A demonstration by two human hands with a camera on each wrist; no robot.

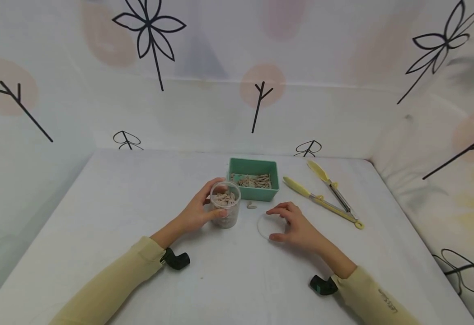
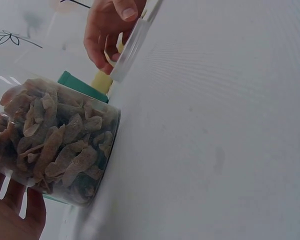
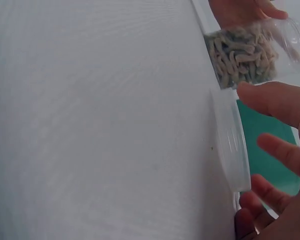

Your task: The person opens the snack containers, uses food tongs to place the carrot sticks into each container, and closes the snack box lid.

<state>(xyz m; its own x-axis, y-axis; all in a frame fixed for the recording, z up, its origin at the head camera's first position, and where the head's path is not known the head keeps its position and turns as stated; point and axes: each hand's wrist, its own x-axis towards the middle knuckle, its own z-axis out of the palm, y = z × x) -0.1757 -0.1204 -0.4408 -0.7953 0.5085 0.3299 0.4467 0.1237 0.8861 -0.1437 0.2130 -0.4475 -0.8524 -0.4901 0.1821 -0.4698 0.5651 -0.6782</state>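
A clear plastic jar filled with wrinkled, brownish dried pieces stands upright on the table. My left hand grips its side, thumb in front and fingers behind. To the right, a round translucent lid lies on the table. My right hand is at that lid, thumb and fingers spread around its edge; whether they touch it is hard to tell. Just behind the jar is a green rectangular box holding more thin, dried strips. One loose dried piece lies in front of the box.
Yellow-tipped metal tongs lie spread apart at the right, behind the right hand. White cloth with plant drawings hangs around the back and sides of the white table.
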